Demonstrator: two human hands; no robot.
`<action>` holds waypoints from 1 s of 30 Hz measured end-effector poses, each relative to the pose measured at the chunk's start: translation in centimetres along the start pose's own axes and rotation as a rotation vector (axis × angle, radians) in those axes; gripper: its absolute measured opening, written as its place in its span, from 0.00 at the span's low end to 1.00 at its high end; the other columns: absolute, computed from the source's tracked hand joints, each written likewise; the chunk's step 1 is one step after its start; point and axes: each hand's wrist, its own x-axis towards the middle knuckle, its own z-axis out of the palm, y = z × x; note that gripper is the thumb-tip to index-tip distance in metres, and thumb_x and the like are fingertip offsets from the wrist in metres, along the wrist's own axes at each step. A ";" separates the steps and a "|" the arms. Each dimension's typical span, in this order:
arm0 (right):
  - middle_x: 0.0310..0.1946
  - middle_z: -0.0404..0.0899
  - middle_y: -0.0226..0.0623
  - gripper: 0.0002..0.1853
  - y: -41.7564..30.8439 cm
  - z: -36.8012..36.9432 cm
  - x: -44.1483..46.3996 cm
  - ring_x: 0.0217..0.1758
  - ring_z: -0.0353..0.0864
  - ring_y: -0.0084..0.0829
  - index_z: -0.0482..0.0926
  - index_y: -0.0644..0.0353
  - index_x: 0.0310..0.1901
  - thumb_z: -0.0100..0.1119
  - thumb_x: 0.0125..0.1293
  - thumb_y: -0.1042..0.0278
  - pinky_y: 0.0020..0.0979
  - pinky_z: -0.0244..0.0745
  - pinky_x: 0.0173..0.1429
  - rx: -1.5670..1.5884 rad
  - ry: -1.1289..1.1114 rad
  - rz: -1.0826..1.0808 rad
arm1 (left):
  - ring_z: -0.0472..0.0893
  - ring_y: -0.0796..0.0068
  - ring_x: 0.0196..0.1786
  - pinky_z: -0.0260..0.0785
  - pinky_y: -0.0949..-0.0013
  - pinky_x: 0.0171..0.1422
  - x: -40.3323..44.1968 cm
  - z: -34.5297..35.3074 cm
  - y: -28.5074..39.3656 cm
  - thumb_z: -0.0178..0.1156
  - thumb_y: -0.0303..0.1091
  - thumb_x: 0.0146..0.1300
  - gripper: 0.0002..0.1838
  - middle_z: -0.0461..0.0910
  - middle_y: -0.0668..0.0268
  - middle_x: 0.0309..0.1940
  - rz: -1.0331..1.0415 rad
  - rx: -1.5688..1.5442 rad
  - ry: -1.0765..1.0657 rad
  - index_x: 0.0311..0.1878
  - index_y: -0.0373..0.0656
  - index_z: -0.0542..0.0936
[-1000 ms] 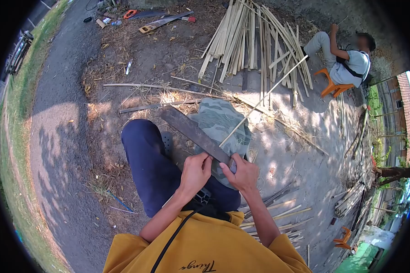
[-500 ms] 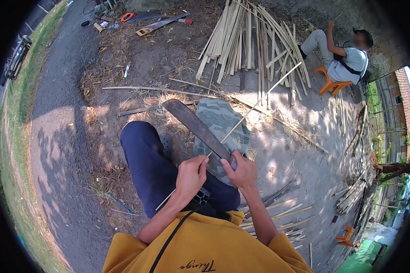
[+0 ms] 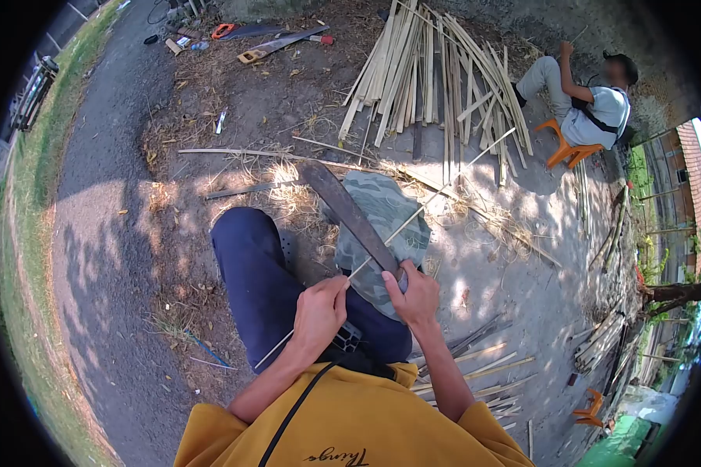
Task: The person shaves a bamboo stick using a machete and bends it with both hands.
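Note:
My left hand (image 3: 320, 317) is closed around a thin pale strip of wood or bamboo (image 3: 436, 193), which runs from beside my left forearm up to the right. My right hand (image 3: 414, 296) grips the handle end of a machete (image 3: 346, 208), its thumb pressed along the dark blade. The blade slants up to the left and crosses the strip just above my hands. A camouflage cloth (image 3: 382, 198) lies over my right leg beneath both. My other leg, in dark blue trousers, is bent at the left.
A fanned pile of pale strips (image 3: 413, 74) lies ahead. Two saws (image 3: 284, 45) rest on the ground at upper left. Another person (image 3: 592, 101) sits on an orange stool (image 3: 566, 146) at upper right. More strips (image 3: 491, 373) lie by my right side, and shavings (image 3: 288, 191) litter the ground.
My left hand has drawn back slightly down and left along with the strip. The blade has shifted a little to the right, while my right hand stays nearly in place.

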 end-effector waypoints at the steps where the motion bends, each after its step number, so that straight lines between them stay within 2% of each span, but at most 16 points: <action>1: 0.27 0.87 0.45 0.26 -0.4 -0.3 -0.1 0.29 0.88 0.54 0.82 0.56 0.43 0.66 0.71 0.36 0.50 0.79 0.32 0.000 -0.002 0.002 | 0.87 0.41 0.36 0.78 0.53 0.41 0.2 0.3 0.0 0.64 0.21 0.69 0.06 0.86 0.43 0.36 -0.002 0.000 -0.002 0.46 0.33 0.87; 3: 0.27 0.86 0.47 0.26 -1.2 -1.0 -0.2 0.29 0.88 0.55 0.82 0.56 0.43 0.66 0.72 0.37 0.50 0.79 0.33 -0.026 -0.076 -0.019 | 0.87 0.38 0.41 0.81 0.48 0.45 1.4 1.0 -0.1 0.63 0.22 0.69 0.07 0.87 0.45 0.38 0.011 0.047 -0.091 0.48 0.37 0.85; 7: 0.26 0.86 0.48 0.25 -0.2 -0.5 0.3 0.30 0.87 0.56 0.82 0.56 0.43 0.65 0.72 0.37 0.52 0.79 0.34 -0.016 -0.050 -0.035 | 0.87 0.39 0.40 0.80 0.48 0.44 0.3 -0.2 -0.2 0.63 0.22 0.69 0.06 0.87 0.45 0.38 -0.009 -0.001 -0.042 0.47 0.37 0.85; 10: 0.26 0.86 0.48 0.25 -0.1 -0.2 0.1 0.30 0.87 0.57 0.82 0.57 0.44 0.65 0.72 0.37 0.53 0.78 0.36 0.023 -0.049 0.059 | 0.87 0.39 0.38 0.80 0.48 0.43 -0.7 -1.0 -0.4 0.63 0.22 0.70 0.06 0.87 0.45 0.37 -0.033 0.003 -0.055 0.47 0.36 0.85; 12: 0.26 0.85 0.50 0.25 -0.5 -0.7 0.1 0.30 0.87 0.58 0.82 0.57 0.44 0.65 0.72 0.37 0.54 0.78 0.36 0.016 -0.092 0.026 | 0.86 0.47 0.31 0.78 0.57 0.39 0.1 -0.5 -0.2 0.63 0.23 0.71 0.07 0.87 0.46 0.35 0.005 0.031 -0.021 0.47 0.33 0.88; 13: 0.26 0.85 0.50 0.25 -0.5 -0.8 0.0 0.30 0.87 0.58 0.82 0.57 0.44 0.65 0.72 0.37 0.54 0.78 0.36 0.013 -0.089 0.030 | 0.86 0.47 0.31 0.78 0.57 0.39 0.2 -0.5 -0.3 0.63 0.23 0.71 0.07 0.87 0.46 0.35 0.008 0.028 -0.025 0.47 0.33 0.88; 15: 0.25 0.84 0.52 0.25 -0.3 -0.9 0.3 0.30 0.86 0.59 0.83 0.57 0.43 0.66 0.72 0.37 0.53 0.78 0.36 0.028 -0.088 0.011 | 0.83 0.56 0.25 0.74 0.61 0.34 0.5 -0.9 -0.6 0.64 0.24 0.72 0.07 0.86 0.48 0.29 -0.056 -0.076 -0.097 0.46 0.33 0.89; 16: 0.25 0.84 0.52 0.25 -0.3 -0.7 0.4 0.30 0.86 0.59 0.83 0.57 0.43 0.66 0.72 0.37 0.53 0.78 0.36 0.029 -0.086 0.006 | 0.83 0.56 0.25 0.74 0.61 0.34 0.3 -1.4 -0.6 0.64 0.24 0.72 0.07 0.86 0.48 0.29 -0.053 -0.076 -0.092 0.46 0.33 0.89; 18: 0.24 0.84 0.53 0.25 -0.1 -0.5 0.3 0.30 0.87 0.59 0.83 0.57 0.41 0.66 0.72 0.38 0.53 0.78 0.36 0.025 -0.054 0.035 | 0.75 0.73 0.20 0.65 0.66 0.28 -1.0 -3.0 -0.2 0.63 0.24 0.74 0.07 0.82 0.55 0.22 -0.157 -0.129 -0.149 0.45 0.33 0.89; 19: 0.24 0.84 0.53 0.25 -0.1 -0.6 0.4 0.30 0.87 0.59 0.83 0.57 0.41 0.66 0.72 0.38 0.53 0.78 0.36 0.026 -0.055 0.035 | 0.75 0.73 0.20 0.65 0.66 0.28 -1.6 -3.6 -0.3 0.63 0.24 0.74 0.07 0.82 0.55 0.22 -0.158 -0.129 -0.148 0.45 0.33 0.89; 22: 0.24 0.84 0.52 0.25 -0.3 -1.0 0.2 0.30 0.87 0.59 0.83 0.57 0.40 0.66 0.72 0.37 0.53 0.78 0.35 -0.003 -0.094 0.031 | 0.66 0.87 0.22 0.55 0.71 0.26 -3.5 -5.7 -0.5 0.63 0.26 0.77 0.07 0.73 0.70 0.18 -0.271 -0.179 -0.189 0.44 0.34 0.89; 30: 0.22 0.83 0.52 0.26 -0.1 -0.4 0.3 0.29 0.87 0.57 0.84 0.56 0.43 0.65 0.72 0.36 0.52 0.77 0.34 -0.023 -0.068 0.020 | 0.68 0.87 0.22 0.55 0.72 0.26 -6.9 -10.1 -0.8 0.63 0.25 0.76 0.07 0.72 0.72 0.17 -0.351 -0.111 -0.227 0.43 0.35 0.90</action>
